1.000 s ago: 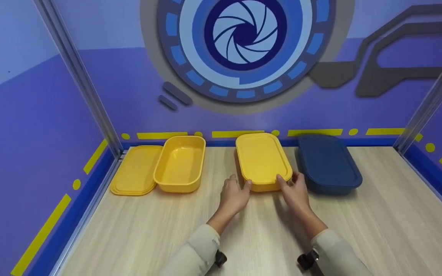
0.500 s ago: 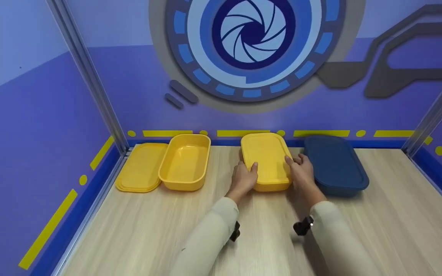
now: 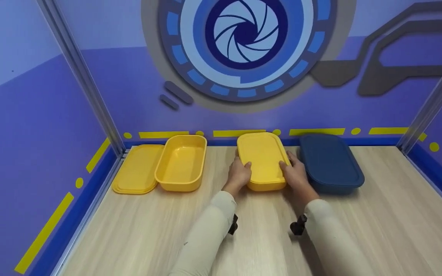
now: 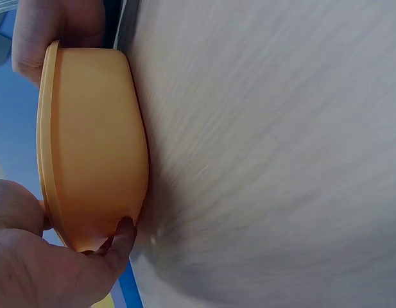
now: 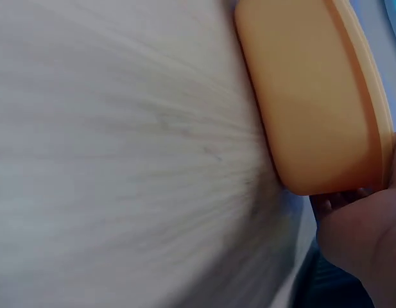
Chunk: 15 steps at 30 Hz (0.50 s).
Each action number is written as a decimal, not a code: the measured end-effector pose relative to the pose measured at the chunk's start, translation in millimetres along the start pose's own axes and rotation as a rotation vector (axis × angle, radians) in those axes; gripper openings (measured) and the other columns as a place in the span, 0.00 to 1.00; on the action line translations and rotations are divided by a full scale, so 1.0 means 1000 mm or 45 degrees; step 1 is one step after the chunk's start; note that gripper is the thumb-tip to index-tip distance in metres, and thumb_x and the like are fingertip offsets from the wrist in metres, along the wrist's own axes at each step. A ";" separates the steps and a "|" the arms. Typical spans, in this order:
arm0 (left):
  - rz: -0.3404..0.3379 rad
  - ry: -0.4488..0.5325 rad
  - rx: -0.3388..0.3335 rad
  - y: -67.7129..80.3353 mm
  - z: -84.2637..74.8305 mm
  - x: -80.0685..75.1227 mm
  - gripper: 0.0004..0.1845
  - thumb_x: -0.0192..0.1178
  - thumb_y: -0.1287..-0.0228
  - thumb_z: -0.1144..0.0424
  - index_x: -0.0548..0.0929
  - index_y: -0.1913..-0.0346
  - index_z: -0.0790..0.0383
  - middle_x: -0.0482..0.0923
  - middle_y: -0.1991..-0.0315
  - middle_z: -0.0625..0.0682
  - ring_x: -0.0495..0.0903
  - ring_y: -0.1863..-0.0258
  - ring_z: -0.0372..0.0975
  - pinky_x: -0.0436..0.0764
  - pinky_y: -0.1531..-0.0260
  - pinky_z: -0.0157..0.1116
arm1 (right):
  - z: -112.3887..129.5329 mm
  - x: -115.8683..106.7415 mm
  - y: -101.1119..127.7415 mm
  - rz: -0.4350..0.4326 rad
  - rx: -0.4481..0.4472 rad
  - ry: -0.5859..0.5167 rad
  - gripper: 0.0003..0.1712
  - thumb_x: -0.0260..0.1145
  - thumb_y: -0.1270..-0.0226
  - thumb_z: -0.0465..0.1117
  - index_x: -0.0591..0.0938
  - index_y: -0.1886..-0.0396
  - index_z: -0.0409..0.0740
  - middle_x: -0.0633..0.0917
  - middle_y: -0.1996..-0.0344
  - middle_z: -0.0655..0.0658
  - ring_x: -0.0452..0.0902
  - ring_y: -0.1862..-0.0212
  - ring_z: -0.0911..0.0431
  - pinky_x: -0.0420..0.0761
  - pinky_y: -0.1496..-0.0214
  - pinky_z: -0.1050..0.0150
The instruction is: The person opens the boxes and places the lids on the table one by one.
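Fingers (image 4: 124,240) of the left hand (image 3: 238,172) and right hand (image 3: 296,174) grip a lidded yellow box (image 3: 264,159) from its two long sides, thumbs at the lid's edge, the others curled against the walls below. Behind everything rises a purple-blue wall (image 3: 129,88), printed with a round, lens-like emblem (image 3: 246,34). Before it spreads the pale, wood-grained tabletop (image 3: 140,237). Pale sleeves (image 3: 205,234) reach over its near edge. On the right stands a lidded navy box (image 3: 332,163), near the right hand. The gripped box sits left of it, at the tabletop's back, lid on. Farther left is an uncovered yellow container (image 3: 182,163); just beside that lies a loose yellow lid (image 3: 138,168). Small black devices (image 3: 298,225) show at both wrists.
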<state>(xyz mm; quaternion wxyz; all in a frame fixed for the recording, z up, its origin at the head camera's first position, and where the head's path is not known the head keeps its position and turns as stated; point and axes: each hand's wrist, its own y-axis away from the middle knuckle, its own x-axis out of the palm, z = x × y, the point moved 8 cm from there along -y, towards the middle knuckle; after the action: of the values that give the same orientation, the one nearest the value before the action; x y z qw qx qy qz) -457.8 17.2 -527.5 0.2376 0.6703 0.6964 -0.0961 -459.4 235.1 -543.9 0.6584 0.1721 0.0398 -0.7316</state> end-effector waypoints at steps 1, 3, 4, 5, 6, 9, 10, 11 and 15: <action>-0.003 0.000 -0.003 0.000 0.000 0.001 0.30 0.52 0.14 0.56 0.64 0.20 0.68 0.75 0.27 0.62 0.78 0.27 0.48 0.77 0.25 0.46 | 0.001 0.000 0.000 0.016 -0.016 0.003 0.40 0.51 0.12 0.46 0.46 0.10 0.50 0.49 0.11 0.42 0.45 0.10 0.45 0.53 0.10 0.46; -0.004 0.002 -0.003 -0.001 0.001 0.004 0.29 0.54 0.15 0.56 0.66 0.21 0.68 0.78 0.29 0.61 0.80 0.30 0.46 0.79 0.27 0.45 | 0.002 0.001 0.000 0.039 -0.035 0.007 0.39 0.50 0.11 0.45 0.45 0.11 0.49 0.47 0.11 0.43 0.42 0.10 0.46 0.50 0.09 0.46; 0.000 0.008 -0.005 -0.001 0.001 0.005 0.28 0.53 0.15 0.57 0.66 0.22 0.68 0.78 0.30 0.61 0.81 0.31 0.46 0.80 0.28 0.45 | 0.002 0.001 0.000 0.044 -0.040 0.008 0.39 0.50 0.11 0.45 0.45 0.11 0.50 0.47 0.11 0.43 0.41 0.10 0.46 0.49 0.09 0.46; 0.004 0.019 -0.007 -0.002 0.001 0.006 0.28 0.53 0.15 0.57 0.66 0.22 0.69 0.78 0.30 0.61 0.81 0.31 0.45 0.80 0.28 0.44 | 0.001 0.001 0.000 0.044 -0.043 0.008 0.39 0.49 0.11 0.45 0.45 0.11 0.50 0.47 0.11 0.44 0.40 0.10 0.46 0.48 0.09 0.46; 0.010 0.032 -0.007 -0.001 0.001 0.006 0.28 0.53 0.14 0.57 0.66 0.22 0.69 0.78 0.30 0.61 0.80 0.31 0.46 0.79 0.27 0.44 | 0.001 0.001 0.000 0.044 -0.047 0.007 0.39 0.49 0.11 0.45 0.46 0.11 0.51 0.47 0.10 0.45 0.40 0.10 0.47 0.47 0.09 0.46; 0.027 0.066 -0.007 0.000 -0.001 0.006 0.28 0.51 0.14 0.59 0.65 0.21 0.70 0.77 0.29 0.62 0.79 0.29 0.46 0.78 0.26 0.45 | 0.001 0.002 0.000 0.041 -0.063 0.017 0.38 0.49 0.11 0.46 0.46 0.11 0.55 0.47 0.10 0.47 0.39 0.10 0.47 0.46 0.09 0.45; 0.032 0.073 -0.003 0.000 -0.001 0.006 0.27 0.51 0.14 0.59 0.65 0.22 0.70 0.77 0.29 0.63 0.79 0.29 0.47 0.78 0.26 0.45 | 0.002 0.002 0.000 0.037 -0.072 0.028 0.38 0.49 0.11 0.46 0.46 0.11 0.56 0.47 0.10 0.47 0.39 0.10 0.47 0.46 0.09 0.45; 0.034 0.073 0.007 0.000 -0.001 0.005 0.27 0.51 0.14 0.59 0.65 0.22 0.70 0.77 0.29 0.63 0.79 0.29 0.47 0.77 0.26 0.46 | 0.002 0.003 0.000 0.033 -0.084 0.039 0.37 0.49 0.11 0.46 0.47 0.11 0.56 0.48 0.10 0.47 0.39 0.10 0.47 0.46 0.09 0.45; 0.030 0.072 0.073 -0.001 -0.002 0.002 0.28 0.51 0.15 0.59 0.65 0.22 0.71 0.76 0.28 0.64 0.78 0.27 0.50 0.77 0.25 0.47 | 0.002 0.004 -0.001 0.013 -0.102 0.060 0.37 0.48 0.10 0.46 0.46 0.11 0.55 0.48 0.11 0.46 0.41 0.10 0.46 0.47 0.09 0.45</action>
<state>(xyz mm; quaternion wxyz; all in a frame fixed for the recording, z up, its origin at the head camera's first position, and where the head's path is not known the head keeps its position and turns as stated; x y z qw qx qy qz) -458.8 20.2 -527.2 0.1997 0.6875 0.6918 -0.0942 -461.0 230.8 -543.0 0.6673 0.1631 0.0836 -0.7219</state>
